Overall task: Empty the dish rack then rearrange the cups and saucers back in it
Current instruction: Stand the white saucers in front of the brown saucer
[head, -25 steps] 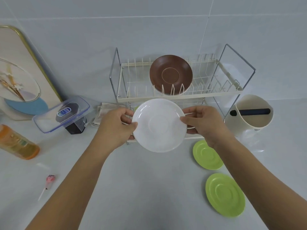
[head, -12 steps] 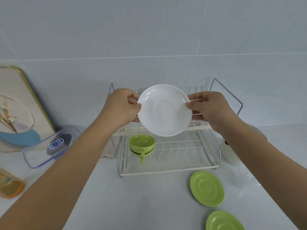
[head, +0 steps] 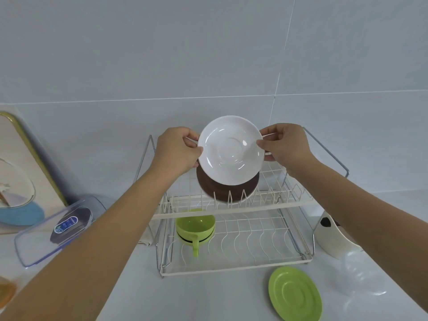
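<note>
White saucer [head: 230, 150] at frame centre, pinched at its rims by left hand [head: 177, 150] and right hand [head: 286, 144], above dish rack [head: 234, 208] top tier. Risk: it misses a slot, knocks brown saucer [head: 228, 189], or slips from thin rim pinches.

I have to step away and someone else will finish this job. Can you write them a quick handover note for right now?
Left hand and right hand each pinch an edge of the round white saucer, held upright over the top tier of the white wire dish rack.
Done: brown saucer stands in the top tier; green cup sits on the lower tier.
Left: slot the white saucer, then rack the green saucer from the counter.
</note>
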